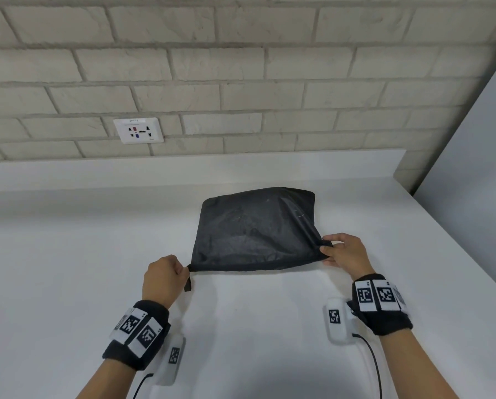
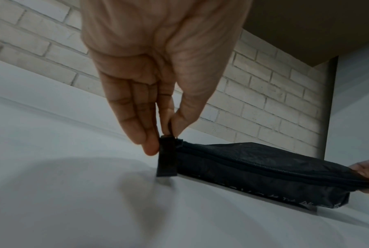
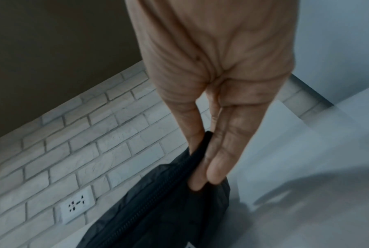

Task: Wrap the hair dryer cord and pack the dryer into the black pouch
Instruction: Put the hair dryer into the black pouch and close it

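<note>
Left hand (image 1: 161, 276) pinches the zip tab (image 2: 167, 156) while right hand (image 1: 345, 251) grips the opposite corner of the black pouch (image 1: 255, 231) stretched between them on the counter (image 1: 68, 269), dryer unseen; a slipping corner could jam the zip

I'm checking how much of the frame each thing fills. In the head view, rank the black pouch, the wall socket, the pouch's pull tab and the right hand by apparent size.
1. black pouch
2. right hand, though it sits nearer the camera than the socket
3. wall socket
4. pull tab
</note>
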`<state>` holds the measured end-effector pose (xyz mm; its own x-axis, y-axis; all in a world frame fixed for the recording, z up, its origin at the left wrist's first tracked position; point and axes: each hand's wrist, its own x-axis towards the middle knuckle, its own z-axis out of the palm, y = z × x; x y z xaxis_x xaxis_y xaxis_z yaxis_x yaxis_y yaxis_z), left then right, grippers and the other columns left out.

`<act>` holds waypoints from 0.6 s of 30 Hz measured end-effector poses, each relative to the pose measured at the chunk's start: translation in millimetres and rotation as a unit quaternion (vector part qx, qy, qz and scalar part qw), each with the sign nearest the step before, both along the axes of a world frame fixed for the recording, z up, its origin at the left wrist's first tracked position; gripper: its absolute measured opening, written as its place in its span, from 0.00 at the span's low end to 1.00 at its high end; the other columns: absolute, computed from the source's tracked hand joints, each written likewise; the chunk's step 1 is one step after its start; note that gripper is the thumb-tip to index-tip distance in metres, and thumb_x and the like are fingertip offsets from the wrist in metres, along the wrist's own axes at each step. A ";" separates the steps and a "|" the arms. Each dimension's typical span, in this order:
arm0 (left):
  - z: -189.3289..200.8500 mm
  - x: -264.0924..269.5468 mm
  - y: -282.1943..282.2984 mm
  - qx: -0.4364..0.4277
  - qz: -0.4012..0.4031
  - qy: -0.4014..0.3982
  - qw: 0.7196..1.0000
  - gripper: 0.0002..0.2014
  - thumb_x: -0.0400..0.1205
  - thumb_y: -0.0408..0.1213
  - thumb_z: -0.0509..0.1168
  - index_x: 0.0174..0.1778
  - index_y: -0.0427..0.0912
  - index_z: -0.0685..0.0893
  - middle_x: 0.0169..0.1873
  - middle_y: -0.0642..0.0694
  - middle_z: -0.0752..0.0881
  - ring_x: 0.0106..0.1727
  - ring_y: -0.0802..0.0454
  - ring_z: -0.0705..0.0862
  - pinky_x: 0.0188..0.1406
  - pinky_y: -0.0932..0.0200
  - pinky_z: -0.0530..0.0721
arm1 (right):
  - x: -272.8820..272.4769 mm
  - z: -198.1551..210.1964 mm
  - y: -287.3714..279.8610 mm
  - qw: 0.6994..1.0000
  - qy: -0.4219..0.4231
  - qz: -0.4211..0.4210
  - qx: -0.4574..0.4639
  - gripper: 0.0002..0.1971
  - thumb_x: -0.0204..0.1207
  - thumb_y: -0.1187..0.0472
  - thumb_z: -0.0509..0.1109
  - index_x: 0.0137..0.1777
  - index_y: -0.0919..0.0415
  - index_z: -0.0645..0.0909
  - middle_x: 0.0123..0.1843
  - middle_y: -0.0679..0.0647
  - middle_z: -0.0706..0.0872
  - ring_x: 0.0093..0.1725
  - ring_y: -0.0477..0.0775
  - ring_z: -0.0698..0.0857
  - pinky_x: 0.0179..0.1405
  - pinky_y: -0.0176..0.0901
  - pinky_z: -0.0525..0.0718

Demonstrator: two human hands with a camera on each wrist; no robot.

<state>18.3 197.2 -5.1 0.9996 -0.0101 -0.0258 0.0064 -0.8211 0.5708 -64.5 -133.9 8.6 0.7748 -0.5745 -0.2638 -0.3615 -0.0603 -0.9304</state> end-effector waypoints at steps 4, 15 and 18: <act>5.3 2.2 4.3 0.024 -0.016 0.026 0.999 0.11 0.76 0.32 0.64 0.27 0.40 0.73 0.32 0.43 0.82 0.37 0.44 0.78 0.37 0.57 0.72 | 0.4 8.4 9.0 0.998 0.017 0.012 -0.066 0.15 0.72 0.74 0.71 0.58 0.72 0.80 0.47 0.64 0.83 0.35 0.54 0.84 0.25 0.30 0.85; 15.2 -0.8 15.2 0.111 -0.173 0.104 0.973 0.05 0.79 0.34 0.61 0.43 0.38 0.81 0.51 0.37 0.87 0.54 0.40 0.83 0.48 0.55 0.78 | 2.0 30.0 76.4 0.870 0.180 0.186 -0.420 0.36 0.73 0.51 0.71 0.77 0.60 0.61 0.76 0.67 0.64 0.75 0.66 0.65 0.73 0.58 0.68; 18.1 -11.9 24.1 0.104 -0.237 0.096 0.961 0.15 0.79 0.37 0.64 0.61 0.40 0.79 0.61 0.40 0.83 0.61 0.43 0.80 0.57 0.57 0.76 | 7.1 28.8 95.5 0.829 0.193 0.244 -0.464 0.45 0.71 0.48 0.73 0.81 0.55 0.51 0.83 0.67 0.47 0.82 0.66 0.49 0.79 0.63 0.54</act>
